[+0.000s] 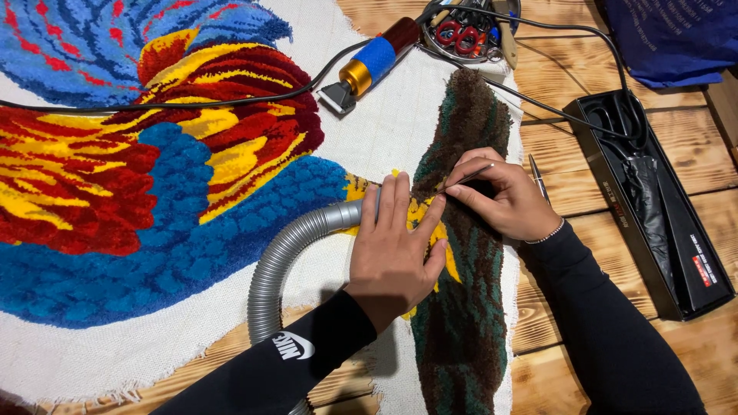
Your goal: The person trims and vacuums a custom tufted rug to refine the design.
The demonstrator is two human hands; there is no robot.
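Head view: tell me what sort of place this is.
Probably a rug-tufting workshop: a colourful tufted rug lies on a wooden floor, with an electric trimmer and grey vacuum hose nearby.
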